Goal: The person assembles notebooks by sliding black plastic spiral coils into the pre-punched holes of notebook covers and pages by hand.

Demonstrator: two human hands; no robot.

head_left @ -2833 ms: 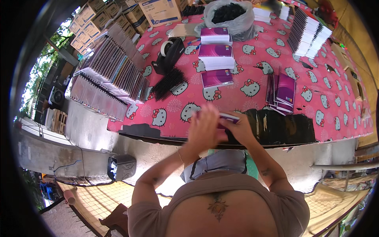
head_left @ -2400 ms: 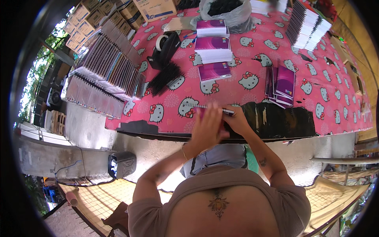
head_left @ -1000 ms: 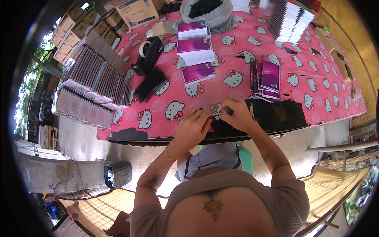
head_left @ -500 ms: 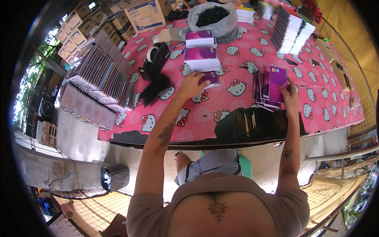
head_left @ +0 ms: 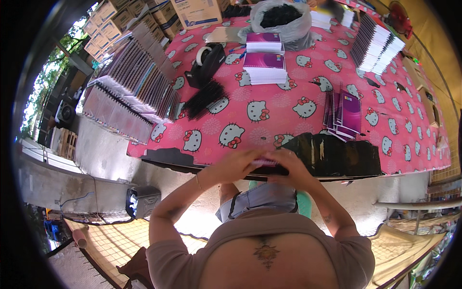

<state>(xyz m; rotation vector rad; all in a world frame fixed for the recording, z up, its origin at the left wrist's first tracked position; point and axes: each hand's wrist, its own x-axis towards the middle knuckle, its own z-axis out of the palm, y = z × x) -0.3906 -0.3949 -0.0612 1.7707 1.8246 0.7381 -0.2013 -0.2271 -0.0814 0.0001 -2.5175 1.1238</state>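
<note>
At the table's front edge my left hand (head_left: 235, 164) and my right hand (head_left: 291, 167) are close together. Between their fingers is a small purple-covered pad (head_left: 264, 162), smeared by motion and mostly covered by the fingers. Farther back stand two stacks of loose purple-covered pads, a nearer stack (head_left: 263, 61) and a farther stack (head_left: 263, 37), white page edges facing me. Right of my hands lies a loose pile of purple spiral notebooks (head_left: 350, 111). A bundle of black plastic binding coils (head_left: 204, 100) rests on the tablecloth, left of the stacks.
A black tape dispenser (head_left: 206, 67) stands behind the coil bundle. Tall rows of spiral notebooks (head_left: 134, 82) line the left side; another notebook stack (head_left: 373, 45) is at the far right. A plastic bag of black coils (head_left: 281, 21) and a cardboard box (head_left: 197, 12) are at the back.
My left hand has brought a purple pad from near the stacks to the front edge. My right hand has left the notebook pile and joined it there.
</note>
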